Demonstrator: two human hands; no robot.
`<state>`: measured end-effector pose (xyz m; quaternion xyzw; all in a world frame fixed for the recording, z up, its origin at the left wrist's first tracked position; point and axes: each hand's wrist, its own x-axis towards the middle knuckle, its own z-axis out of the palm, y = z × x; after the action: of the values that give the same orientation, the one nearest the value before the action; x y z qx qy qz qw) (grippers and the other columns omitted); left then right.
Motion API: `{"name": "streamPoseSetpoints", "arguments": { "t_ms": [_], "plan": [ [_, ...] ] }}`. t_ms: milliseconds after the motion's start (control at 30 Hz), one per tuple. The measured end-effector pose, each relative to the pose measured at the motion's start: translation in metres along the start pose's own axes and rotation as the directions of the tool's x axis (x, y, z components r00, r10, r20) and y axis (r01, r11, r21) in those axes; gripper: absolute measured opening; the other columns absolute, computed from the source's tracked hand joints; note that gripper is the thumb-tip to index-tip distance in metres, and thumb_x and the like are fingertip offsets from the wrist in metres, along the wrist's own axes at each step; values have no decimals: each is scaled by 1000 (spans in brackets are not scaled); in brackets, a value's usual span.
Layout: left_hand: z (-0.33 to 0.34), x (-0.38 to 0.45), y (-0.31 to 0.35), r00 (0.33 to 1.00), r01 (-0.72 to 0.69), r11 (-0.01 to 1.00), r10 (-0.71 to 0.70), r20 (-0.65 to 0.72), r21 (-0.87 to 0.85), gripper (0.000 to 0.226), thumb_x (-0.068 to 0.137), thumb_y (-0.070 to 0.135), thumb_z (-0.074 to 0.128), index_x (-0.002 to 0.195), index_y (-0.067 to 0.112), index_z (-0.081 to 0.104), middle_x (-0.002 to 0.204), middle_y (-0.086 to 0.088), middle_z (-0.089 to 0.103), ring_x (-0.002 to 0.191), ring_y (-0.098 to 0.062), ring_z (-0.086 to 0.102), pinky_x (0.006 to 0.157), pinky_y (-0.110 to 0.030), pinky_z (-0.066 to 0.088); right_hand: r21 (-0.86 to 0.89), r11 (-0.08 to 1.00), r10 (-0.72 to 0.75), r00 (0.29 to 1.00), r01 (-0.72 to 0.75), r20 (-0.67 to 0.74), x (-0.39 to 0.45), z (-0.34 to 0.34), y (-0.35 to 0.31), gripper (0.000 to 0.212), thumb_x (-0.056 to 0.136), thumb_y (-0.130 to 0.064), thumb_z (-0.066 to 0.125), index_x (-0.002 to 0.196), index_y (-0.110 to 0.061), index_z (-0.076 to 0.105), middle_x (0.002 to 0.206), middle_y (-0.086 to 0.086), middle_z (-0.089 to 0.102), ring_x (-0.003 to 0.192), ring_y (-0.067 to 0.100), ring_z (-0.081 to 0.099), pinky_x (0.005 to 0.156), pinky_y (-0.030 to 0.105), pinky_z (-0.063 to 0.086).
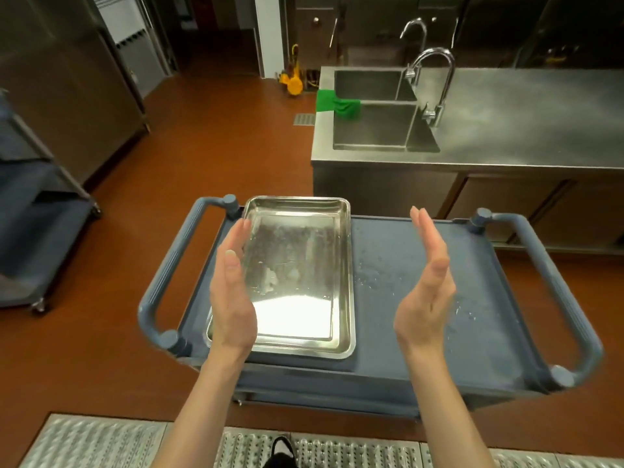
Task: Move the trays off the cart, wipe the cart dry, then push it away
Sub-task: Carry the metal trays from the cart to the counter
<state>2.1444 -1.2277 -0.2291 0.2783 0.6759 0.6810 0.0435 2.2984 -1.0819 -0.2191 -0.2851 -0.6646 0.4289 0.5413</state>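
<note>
The steel tray (299, 275) lies on the left half of the blue cart (422, 298), in the middle of the frame, its long axis running away from the person, near edge toward the bottom of the picture. Both hands are raised above it, palms facing each other, fingers straight and together, holding nothing. The left hand (233, 298) hangs over the tray's left rim; the right hand (427, 292) is well to the right of the tray's right rim, over the bare deck. So the left is the nearer, and the right, by my reckoning, must come inward before the two long sides can be gripped.

The deck right of the tray is beaded with water, which looks to be what needs wiping. A steel counter (523, 130) with a sink (371, 130) fills the upper right of the frame, with a green cloth (336, 103) draped over the sink's edge. A second cart (37, 211) stands at the left edge on the red floor.
</note>
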Motion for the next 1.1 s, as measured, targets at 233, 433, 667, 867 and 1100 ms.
{"name": "streamPoseSetpoints", "arguments": {
  "t_ms": [233, 433, 667, 867, 1100],
  "plan": [
    [-30, 31, -63, 993, 117, 993, -116, 29, -14, 60, 103, 68, 23, 152, 40, 44, 157, 21, 49, 147, 0, 43, 125, -31, 30, -72, 989, 129, 991, -128, 18, -16, 46, 51, 65, 110, -53, 18, 154, -14, 47, 149, -18, 56, 135, 0, 52, 109, 12, 39],
    [-47, 49, -124, 971, 228, 973, -230, 59, 31, 54, 112, 52, 20, 157, 30, 43, 158, 19, 48, 145, 6, 41, 119, -17, 30, -145, 954, 272, 961, -261, 59, -29, 72, 90, 63, 109, -51, 20, 154, -15, 46, 155, -12, 50, 132, -19, 45, 108, 3, 30],
    [-68, 56, -176, 935, 353, 933, -355, 14, 74, 56, 112, 46, 26, 160, 19, 39, 159, 10, 48, 135, 19, 43, 104, 3, 30, -314, 865, 421, 907, -391, 31, -39, 94, 133, 48, 113, -42, 29, 152, -22, 49, 152, -11, 53, 136, -8, 45, 113, 12, 33],
    [-84, 53, -213, 903, 419, 888, -429, 12, 187, 47, 114, 38, 35, 159, 22, 40, 157, 12, 47, 137, 7, 44, 104, 0, 33, -401, 783, 498, 865, -475, -53, -52, 105, 170, 38, 109, -28, 49, 146, -18, 54, 138, -2, 58, 126, 14, 55, 105, 32, 46],
    [-93, 59, -247, 891, 403, 831, -452, 44, 384, 52, 101, 20, 66, 149, 30, 49, 144, 13, 51, 132, -6, 49, 109, -29, 41, -671, 573, 532, 836, -470, -131, -68, 100, 197, 34, 101, -17, 65, 135, -13, 63, 123, 9, 57, 111, 25, 55, 82, 29, 37]
  ]
}}
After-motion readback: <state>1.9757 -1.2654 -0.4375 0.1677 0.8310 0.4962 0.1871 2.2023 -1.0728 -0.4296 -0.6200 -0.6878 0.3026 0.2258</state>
